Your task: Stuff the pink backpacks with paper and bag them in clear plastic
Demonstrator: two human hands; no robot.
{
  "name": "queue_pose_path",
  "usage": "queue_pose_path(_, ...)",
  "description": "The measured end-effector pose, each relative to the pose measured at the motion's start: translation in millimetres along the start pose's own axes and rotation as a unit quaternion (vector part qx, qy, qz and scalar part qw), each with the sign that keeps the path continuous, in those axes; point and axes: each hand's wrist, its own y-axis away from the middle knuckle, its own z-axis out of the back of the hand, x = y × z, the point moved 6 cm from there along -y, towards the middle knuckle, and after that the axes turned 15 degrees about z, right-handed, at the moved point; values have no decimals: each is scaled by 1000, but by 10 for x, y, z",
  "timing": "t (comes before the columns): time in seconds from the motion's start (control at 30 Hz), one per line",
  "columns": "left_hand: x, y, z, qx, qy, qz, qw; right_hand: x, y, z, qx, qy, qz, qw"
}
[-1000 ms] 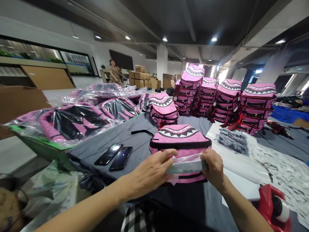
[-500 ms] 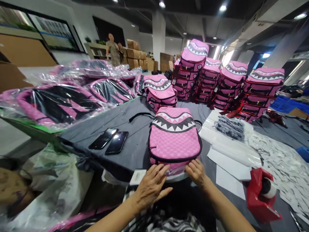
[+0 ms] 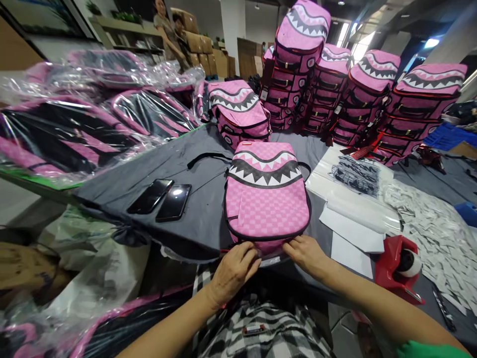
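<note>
A pink checkered backpack (image 3: 268, 209) lies on its back on the grey cloth, its bottom end facing me. A black-and-white shark-teeth band crosses its upper part. My left hand (image 3: 234, 271) has its fingers curled against the bottom left edge of the backpack. At the bottom right edge, my right hand (image 3: 303, 252) holds the bag with bent fingers. Both sets of fingertips are partly hidden by the bag's underside. A small red bit shows beside my left knuckles. One black strap (image 3: 206, 158) stretches out to the left of the bag.
Two phones (image 3: 174, 203) lie left on the grey-covered table (image 3: 201, 199). Plastic-wrapped backpacks (image 3: 70, 134) fill the far left. Stacked pink backpacks (image 3: 298, 64) stand behind. To the right are white sheets (image 3: 350, 228), a red tape dispenser (image 3: 391, 268) and many white strips (image 3: 439, 233).
The view has tilted down and come closer. My left hand has shifted onto the backpack's bottom edge, its fingers more curled. A white label card by that hand is out of sight.
</note>
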Motion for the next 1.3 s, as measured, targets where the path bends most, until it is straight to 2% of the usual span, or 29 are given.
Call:
queue_pose_path(0.07,-15,-22,6,2,-32,-10,999,-8,17,2,-16,4,5,1000)
queue_pose_path(0.2,-39,-71,-38,58,-62,-16,996,-20,146,146,-159,2,48,986)
queue_pose_path(0.3,-24,-78,-91,103,-92,-9,990,-23,233,200,-213,-9,65,975)
queue_pose_path(0.37,-49,-67,-85,100,-84,-54,990,-6,256,218,-221,-13,79,972)
queue_pose_path(0.43,-92,-51,-45,88,-33,-136,986,3,258,259,-228,3,88,970)
queue_pose_path(0.47,-94,-52,-29,97,3,-166,981,-1,249,286,-229,16,90,969)
queue_pose_path(0.53,-45,-91,-49,165,67,-177,968,-15,195,321,-198,26,111,974)
queue_pose_path(0.6,15,-139,-101,238,95,-167,952,-30,105,304,-112,-9,150,982)
queue_pose_path(0.63,30,-157,-113,250,95,-175,948,-42,63,286,-59,-33,165,984)
queue_pose_path(0.73,45,-190,-82,191,75,-219,954,-109,-31,279,50,-50,167,983)
queue_pose_path(0.8,57,-189,-74,160,57,-224,960,-135,-70,295,89,-31,171,981)
queue_pose_path(0.87,60,-185,-65,152,49,-221,962,-143,-87,318,107,-24,182,977)
queue_pose_path(1.0,37,-234,43,119,49,-226,966,-155,-90,402,74,-34,190,978)
queue_pose_path(1.1,-10,-243,152,67,39,-271,960,-156,-88,412,67,-27,196,978)
queue_pose_path(1.2,-51,-166,214,24,43,-309,950,-106,-79,382,61,-2,223,973)
queue_pose_path(1.3,-64,-22,224,-8,54,-315,947,-25,-27,356,10,44,241,969)
